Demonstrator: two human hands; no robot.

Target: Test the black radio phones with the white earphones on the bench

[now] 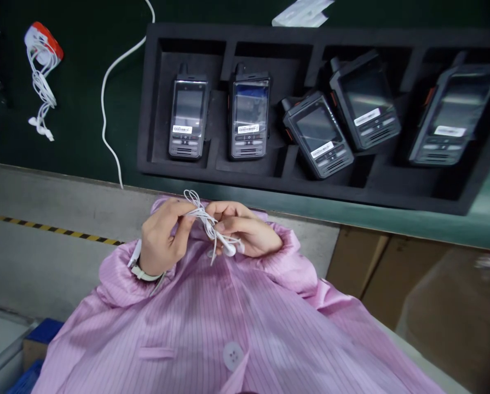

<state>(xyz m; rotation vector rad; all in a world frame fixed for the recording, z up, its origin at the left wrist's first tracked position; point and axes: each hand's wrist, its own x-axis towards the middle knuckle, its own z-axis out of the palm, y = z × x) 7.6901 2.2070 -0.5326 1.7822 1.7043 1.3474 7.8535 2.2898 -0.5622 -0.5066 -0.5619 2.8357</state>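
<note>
There you were, both hands raised in front of your jacket (195, 328), just short of the near edge of the desk (80, 109), with the white earphones (207, 220) between them. Your left hand (162, 235), a pale band (144, 273) around its wrist, had its fingers closed, thumb and forefinger pinching the looped cord at the upper end of the bundle. Your right hand (248, 230) gripped the other side, its fingers curled around the cord with the thumb across it, and a white earbud (229, 249) hung just below them. Ahead of you on the desk lay a long black tray (212, 33), and it carried 5 handheld devices, screens up, each with a white label under its screen. From your left, device 1 (188, 117) and device 2 (249, 115) lay nearly straight; device 3 (317, 134) and device 4 (363, 98) lay askew, close beside each other, though you could not tell whether they touched; device 5 (452, 117) leaned over at the right end. Off to the left of the tray a white cable (103, 104) ran down across the desk to its near edge, and farther left lay another cord bundle (43, 90), its upper end against a red and white piece (51, 41). Beyond the tray rested a white packet (302, 13), cut off by the top of your view.
</note>
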